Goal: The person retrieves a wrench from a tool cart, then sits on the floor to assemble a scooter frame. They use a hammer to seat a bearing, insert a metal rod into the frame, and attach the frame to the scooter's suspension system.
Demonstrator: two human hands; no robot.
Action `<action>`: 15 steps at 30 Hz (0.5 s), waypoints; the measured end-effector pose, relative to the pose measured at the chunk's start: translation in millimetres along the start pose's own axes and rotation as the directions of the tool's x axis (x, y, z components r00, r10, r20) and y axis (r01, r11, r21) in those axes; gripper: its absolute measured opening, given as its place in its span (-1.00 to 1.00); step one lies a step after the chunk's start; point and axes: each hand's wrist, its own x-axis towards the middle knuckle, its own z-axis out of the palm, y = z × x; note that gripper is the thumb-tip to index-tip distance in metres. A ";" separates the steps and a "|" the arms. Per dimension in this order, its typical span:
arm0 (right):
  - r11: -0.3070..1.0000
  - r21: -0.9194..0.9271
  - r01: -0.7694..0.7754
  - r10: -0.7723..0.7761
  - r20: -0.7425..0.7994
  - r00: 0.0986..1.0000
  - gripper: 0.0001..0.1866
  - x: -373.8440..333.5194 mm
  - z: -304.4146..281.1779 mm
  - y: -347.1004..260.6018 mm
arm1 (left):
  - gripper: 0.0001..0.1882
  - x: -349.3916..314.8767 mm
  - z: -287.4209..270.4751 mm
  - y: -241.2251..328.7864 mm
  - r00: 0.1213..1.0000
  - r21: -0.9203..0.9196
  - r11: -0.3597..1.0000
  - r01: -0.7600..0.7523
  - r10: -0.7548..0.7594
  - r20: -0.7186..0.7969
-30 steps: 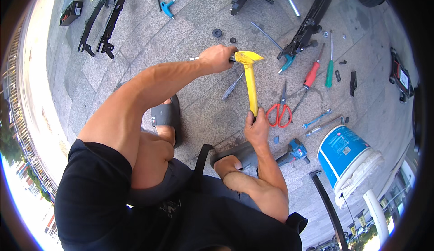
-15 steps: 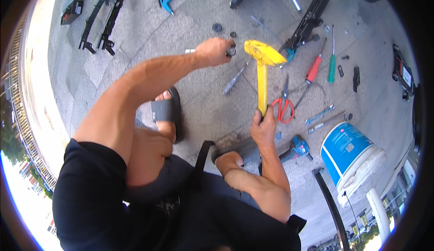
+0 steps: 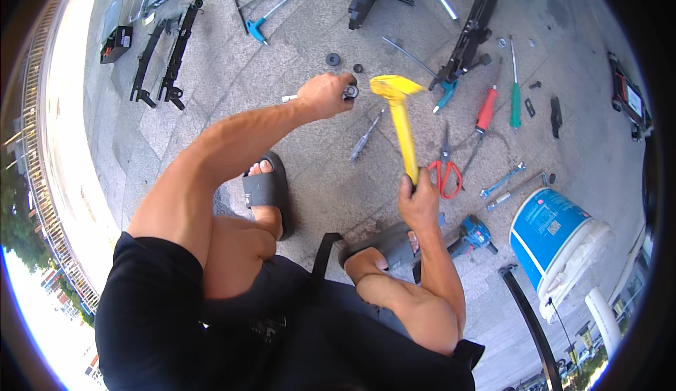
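My right hand (image 3: 420, 204) is closed round the lower end of a yellow hammer's handle. The yellow hammer (image 3: 403, 129) stands up from the fist, its wide head (image 3: 396, 87) just right of my left hand. My left hand (image 3: 327, 96) is a closed fist over the ground, gripping a small metal cylinder (image 3: 350, 92) whose round end shows beside the thumb; my fingers cover the rest. The hammer head and the cylinder are apart. By my right hand lie red-handled scissors (image 3: 445, 172), and below the hammer head a thin clear-handled screwdriver (image 3: 366, 137).
Around lie a red screwdriver (image 3: 486, 109), a green screwdriver (image 3: 515, 113), a blue T-handle hex key (image 3: 258, 30), a wrench (image 3: 503, 180), a blue power tool (image 3: 473, 234) and black metal brackets (image 3: 172, 67). A blue-and-white bucket (image 3: 546, 225) stands at right. Black rubber rings (image 3: 333, 59) lie beyond my left hand.
The hammer's head has swung left and tilted toward my left hand. The whole view has shifted slightly. Both hands keep their grips.
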 end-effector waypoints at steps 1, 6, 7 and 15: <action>0.998 0.061 -0.020 0.021 -0.012 1.000 -0.71 -0.5 1.2 -0.5 | -0.53 -2.1 0.8 -1.8 1.000 -0.039 0.999 0.001 -0.001 -0.015; 0.996 -0.085 0.029 -0.021 0.089 0.996 -0.72 3.4 1.2 6.4 | -0.53 4.8 4.6 -10.6 0.992 -0.101 0.991 -0.087 0.077 -0.100; 0.991 -0.126 -0.035 0.049 0.104 0.993 -0.74 2.3 0.9 8.3 | -0.54 3.0 5.0 -14.0 0.996 -0.096 0.994 -0.052 0.045 -0.075; 0.977 0.206 0.053 -0.036 -0.086 0.996 -0.75 -23.8 0.0 14.9 | -0.51 -2.6 5.9 -16.9 0.995 -0.513 0.858 -0.028 -0.023 -0.094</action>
